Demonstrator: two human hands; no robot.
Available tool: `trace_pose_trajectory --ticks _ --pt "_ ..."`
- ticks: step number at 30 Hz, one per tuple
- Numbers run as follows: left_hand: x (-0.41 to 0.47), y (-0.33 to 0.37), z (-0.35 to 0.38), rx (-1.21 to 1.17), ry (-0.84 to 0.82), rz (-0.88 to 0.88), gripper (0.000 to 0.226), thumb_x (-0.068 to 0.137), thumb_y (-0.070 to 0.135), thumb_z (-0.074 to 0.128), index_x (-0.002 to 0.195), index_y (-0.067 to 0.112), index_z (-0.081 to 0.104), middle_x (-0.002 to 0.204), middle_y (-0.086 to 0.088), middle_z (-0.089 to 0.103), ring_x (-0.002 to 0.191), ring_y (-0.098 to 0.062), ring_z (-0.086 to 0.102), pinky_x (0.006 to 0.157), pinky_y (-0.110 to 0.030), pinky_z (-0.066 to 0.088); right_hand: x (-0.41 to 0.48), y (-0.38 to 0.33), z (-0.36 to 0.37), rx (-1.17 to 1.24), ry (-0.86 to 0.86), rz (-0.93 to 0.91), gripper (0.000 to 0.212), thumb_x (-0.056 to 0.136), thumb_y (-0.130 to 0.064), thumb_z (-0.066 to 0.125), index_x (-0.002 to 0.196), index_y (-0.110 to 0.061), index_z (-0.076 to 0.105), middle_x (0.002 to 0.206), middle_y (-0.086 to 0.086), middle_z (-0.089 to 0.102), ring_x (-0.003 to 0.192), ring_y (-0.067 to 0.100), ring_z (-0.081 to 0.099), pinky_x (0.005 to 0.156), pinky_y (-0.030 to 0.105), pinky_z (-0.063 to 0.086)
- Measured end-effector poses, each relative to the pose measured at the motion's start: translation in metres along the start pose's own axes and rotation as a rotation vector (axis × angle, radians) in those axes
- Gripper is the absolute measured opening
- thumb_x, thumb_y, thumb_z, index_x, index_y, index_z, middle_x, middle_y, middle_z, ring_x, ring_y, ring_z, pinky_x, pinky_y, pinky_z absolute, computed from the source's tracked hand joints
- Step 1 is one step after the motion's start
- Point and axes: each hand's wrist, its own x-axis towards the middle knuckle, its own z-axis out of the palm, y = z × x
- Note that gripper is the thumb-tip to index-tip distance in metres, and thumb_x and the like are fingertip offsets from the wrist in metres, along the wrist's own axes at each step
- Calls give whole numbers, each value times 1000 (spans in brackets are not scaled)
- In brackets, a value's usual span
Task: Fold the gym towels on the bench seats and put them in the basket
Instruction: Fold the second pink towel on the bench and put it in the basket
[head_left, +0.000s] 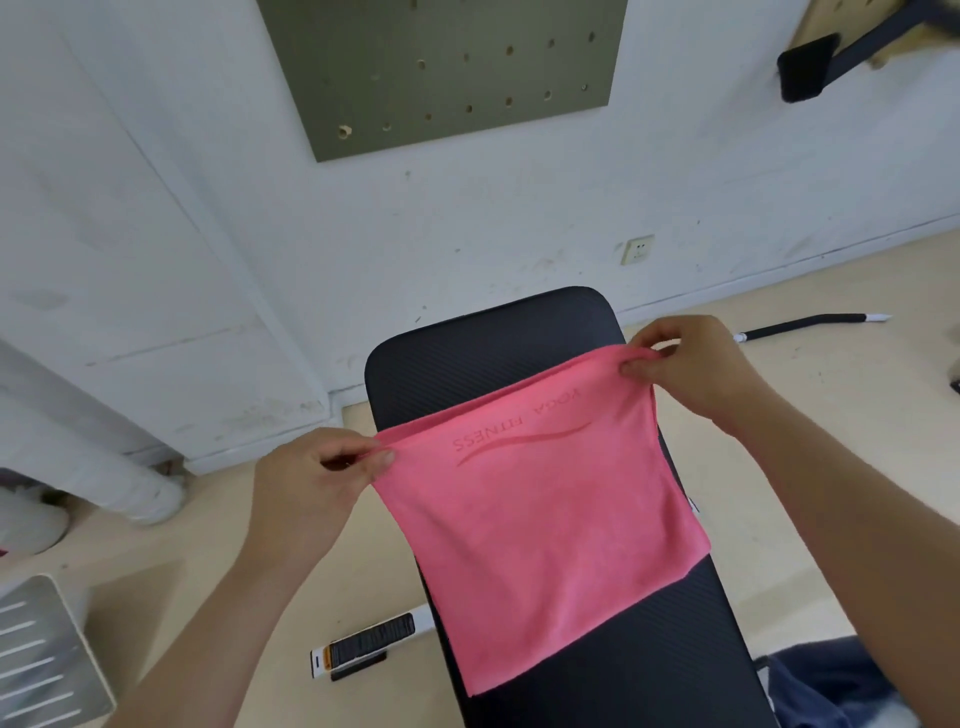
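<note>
A black padded surface runs away from the viewer, a pink towel draped across it, its far edge lifted, the left hand pinching one corner and the right hand pinching the other.

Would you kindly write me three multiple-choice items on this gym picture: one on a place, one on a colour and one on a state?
1. The towel lies: A. under the bench seat; B. across it; C. beside it.
2. The towel is: A. blue; B. white; C. pink.
3. Its far edge is: A. pinched at both corners, by the left hand and the right hand; B. lying flat, untouched; C. held by one hand only.
Answers: B, its near part rests across the seat; C, the cloth is pink throughout; A, each hand's thumb and fingers pinch a corner.
</note>
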Motion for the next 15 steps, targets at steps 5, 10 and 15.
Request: trace_pose_trajectory --ticks 5,10,15 --pt "-43 35 -27 -69 28 -3 36 69 12 82 77 45 69 71 25 69 71 3 64 67 -5 46 -58 -15 -48 99 -44 2 17 71 6 74 80 -2 64 74 3 63 66 14 54 58 14 44" --pt "-97 70 -55 -164 0 -31 39 67 1 82 74 38 72 70 14 68 64 0 60 64 -6 47 -124 -30 -99 199 -89 -22 23 72 15 69 83 -2 58 73 2 61 62 9 55 56 11 45" --pt "-155 104 -85 -117 -119 -25 33 69 1 80 70 34 76 75 13 73 66 2 64 63 -4 45 -191 -36 -141 185 -150 -40 28 76 14 65 81 -13 71 73 -3 69 71 12 63 71 25 54"
